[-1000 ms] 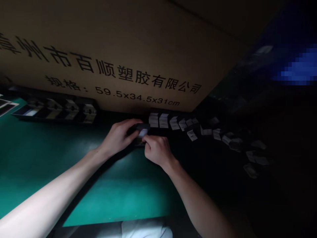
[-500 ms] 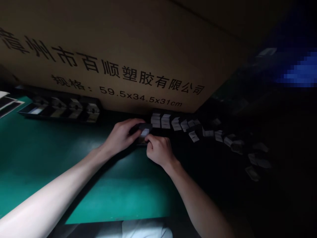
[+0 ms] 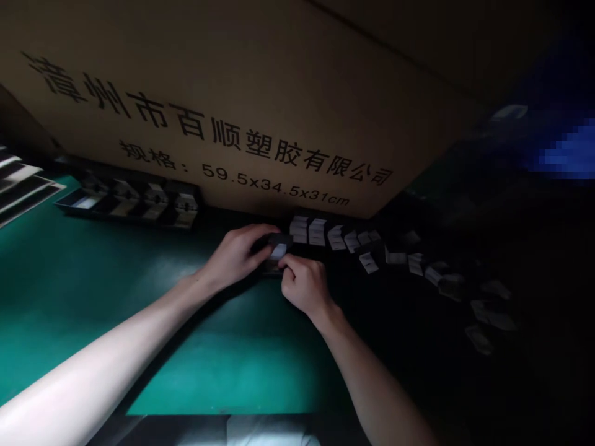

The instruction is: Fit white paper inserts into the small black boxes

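A small dark box with its lid raised (image 3: 282, 238) stands on the green tabletop in front of the carton, a pale insert (image 3: 279, 251) showing inside it. My left hand (image 3: 244, 251) is closed around the box's left side, fingers behind the lid and thumb at the front. From the right, my right hand (image 3: 304, 279) is curled, its thumb and forefinger touching the box's front right near the insert. Whether those fingers pinch anything is too dark to see.
A large printed cardboard carton (image 3: 260, 93) walls off the back. Several open dark boxes (image 3: 139, 207) stand in a row at left, near stacked flat sheets (image 3: 23, 186). Folded pale cards (image 3: 317, 232) trail off to the right into shadow. The green table (image 3: 223, 365) ends at the front edge.
The whole view has shifted slightly, so the scene sits a little further right and more sheets show at left. Both hands keep the same hold on the box.
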Demonstrator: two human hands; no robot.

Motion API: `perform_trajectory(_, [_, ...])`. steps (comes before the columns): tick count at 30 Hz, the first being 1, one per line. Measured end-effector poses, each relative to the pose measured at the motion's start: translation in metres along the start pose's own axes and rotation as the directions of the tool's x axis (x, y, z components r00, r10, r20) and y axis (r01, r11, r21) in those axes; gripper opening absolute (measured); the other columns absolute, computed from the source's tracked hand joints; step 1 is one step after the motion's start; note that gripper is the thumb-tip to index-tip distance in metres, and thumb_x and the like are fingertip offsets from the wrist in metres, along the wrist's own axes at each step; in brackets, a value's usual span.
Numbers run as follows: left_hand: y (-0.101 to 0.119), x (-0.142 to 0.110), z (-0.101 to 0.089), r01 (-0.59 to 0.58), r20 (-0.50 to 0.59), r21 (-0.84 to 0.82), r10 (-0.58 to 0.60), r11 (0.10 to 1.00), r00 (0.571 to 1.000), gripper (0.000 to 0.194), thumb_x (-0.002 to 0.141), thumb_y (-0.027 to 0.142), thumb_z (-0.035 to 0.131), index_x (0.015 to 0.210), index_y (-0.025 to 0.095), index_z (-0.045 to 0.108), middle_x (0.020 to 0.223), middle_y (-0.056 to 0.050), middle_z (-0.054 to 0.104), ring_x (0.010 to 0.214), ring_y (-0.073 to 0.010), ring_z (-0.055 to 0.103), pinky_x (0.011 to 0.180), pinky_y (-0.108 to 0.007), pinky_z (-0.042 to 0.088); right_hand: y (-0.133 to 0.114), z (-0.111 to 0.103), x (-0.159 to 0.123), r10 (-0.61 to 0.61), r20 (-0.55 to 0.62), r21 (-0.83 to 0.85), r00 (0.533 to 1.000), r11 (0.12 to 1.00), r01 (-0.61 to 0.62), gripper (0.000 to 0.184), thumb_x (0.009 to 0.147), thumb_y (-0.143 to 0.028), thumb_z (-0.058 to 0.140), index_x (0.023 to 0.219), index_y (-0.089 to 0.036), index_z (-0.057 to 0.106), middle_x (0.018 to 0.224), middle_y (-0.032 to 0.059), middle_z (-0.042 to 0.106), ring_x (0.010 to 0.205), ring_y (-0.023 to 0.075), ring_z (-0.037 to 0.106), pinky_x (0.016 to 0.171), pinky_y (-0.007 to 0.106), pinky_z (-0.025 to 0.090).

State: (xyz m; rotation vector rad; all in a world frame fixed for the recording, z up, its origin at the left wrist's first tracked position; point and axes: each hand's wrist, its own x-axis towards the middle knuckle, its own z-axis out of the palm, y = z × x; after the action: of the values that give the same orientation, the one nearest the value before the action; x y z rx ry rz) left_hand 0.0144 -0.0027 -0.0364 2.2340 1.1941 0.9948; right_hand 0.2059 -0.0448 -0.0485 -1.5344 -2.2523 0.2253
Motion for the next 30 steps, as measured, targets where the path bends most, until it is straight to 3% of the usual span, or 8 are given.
perform_trajectory(6, [0.0, 0.0, 0.0, -0.003, -0.002, 0.005, 0.003, 1.0, 1.0, 0.037, 0.095, 0.034, 0.054, 0.121, 0.016, 0.073, 0.122, -0.011, 0.079, 0.109, -0.027, 0.076, 0.096, -0.035, 0.059, 0.0, -0.001, 0.001, 0.004, 0.026, 0.006, 1.0, 1.0, -0.004, 0.033, 0.086, -0.005, 0.05, 0.093, -0.022, 0.077, 0.094, 0.0022, 0.082, 0.085, 0.0183, 0.076, 0.069, 0.025, 0.048])
perform_trajectory(13, [0.0, 0.002, -0.003, 0.051, 0.046, -0.041, -0.049, 0.998, 0.998, 0.038, 0.095, 0.04, 0.056, 0.121, 0.019, 0.073, 0.123, -0.009, 0.079, 0.11, -0.027, 0.075, 0.096, -0.034, 0.059, -0.001, -0.003, 0.002, -0.011, 0.051, -0.054, 0.999, 0.998, 0.013, 0.031, 0.085, -0.005, 0.05, 0.086, -0.021, 0.076, 0.086, 0.0031, 0.079, 0.078, 0.0177, 0.073, 0.064, 0.024, 0.044])
perform_trajectory(16, [0.0, 0.003, -0.009, 0.113, 0.149, -0.063, -0.102, 0.992, 0.984, 0.058, 0.095, 0.053, 0.06, 0.143, 0.02, 0.062, 0.131, -0.011, 0.076, 0.112, -0.0289, 0.075, 0.09, -0.034, 0.06, -0.003, -0.006, 0.002, 0.004, 0.061, -0.061, 0.998, 0.998, 0.0, 0.032, 0.085, -0.005, 0.05, 0.09, -0.022, 0.076, 0.087, 0.0028, 0.08, 0.079, 0.018, 0.073, 0.065, 0.025, 0.044])
perform_trajectory(18, [0.0, 0.003, -0.016, 0.149, 0.244, -0.06, -0.131, 0.987, 0.961, 0.083, 0.091, 0.061, 0.064, 0.16, 0.021, 0.043, 0.136, -0.014, 0.073, 0.112, -0.0304, 0.075, 0.086, -0.034, 0.061, -0.004, -0.007, 0.002, 0.011, 0.073, -0.064, 0.997, 0.998, -0.007, 0.032, 0.086, -0.005, 0.049, 0.091, -0.021, 0.076, 0.088, 0.0033, 0.079, 0.079, 0.0182, 0.073, 0.064, 0.025, 0.043])
perform_trajectory(21, [-0.002, 0.001, -0.024, 0.169, 0.343, -0.043, -0.144, 0.985, 0.928, 0.106, 0.084, 0.065, 0.072, 0.169, 0.023, 0.023, 0.145, -0.018, 0.066, 0.116, -0.0328, 0.073, 0.087, -0.036, 0.062, -0.002, -0.006, 0.002, -0.01, 0.089, -0.069, 0.996, 0.998, 0.016, 0.031, 0.086, -0.005, 0.048, 0.089, -0.02, 0.075, 0.085, 0.0036, 0.078, 0.077, 0.0178, 0.072, 0.063, 0.025, 0.042])
perform_trajectory(26, [-0.006, -0.002, -0.025, 0.088, 0.348, -0.034, -0.071, 0.996, 0.935, 0.121, 0.073, 0.06, 0.085, 0.17, 0.029, 0.021, 0.162, -0.02, 0.049, 0.134, -0.0405, 0.061, 0.097, -0.045, 0.06, 0.002, 0.0, 0.001, -0.036, 0.061, -0.042, 0.997, 0.998, 0.039, 0.031, 0.088, -0.005, 0.049, 0.092, -0.02, 0.076, 0.089, 0.0024, 0.079, 0.081, 0.0173, 0.074, 0.066, 0.024, 0.046])
perform_trajectory(30, [-0.006, -0.004, -0.021, 0.054, 0.335, -0.029, -0.041, 0.998, 0.941, 0.118, 0.076, 0.051, 0.084, 0.17, 0.031, 0.016, 0.162, -0.019, 0.048, 0.139, -0.042, 0.056, 0.102, -0.048, 0.058, 0.002, 0.001, 0.0, -0.05, 0.049, 0.011, 0.998, 0.999, 0.049, 0.034, 0.089, -0.006, 0.05, 0.098, -0.02, 0.079, 0.095, 0.0033, 0.081, 0.087, 0.0174, 0.076, 0.074, 0.024, 0.052])
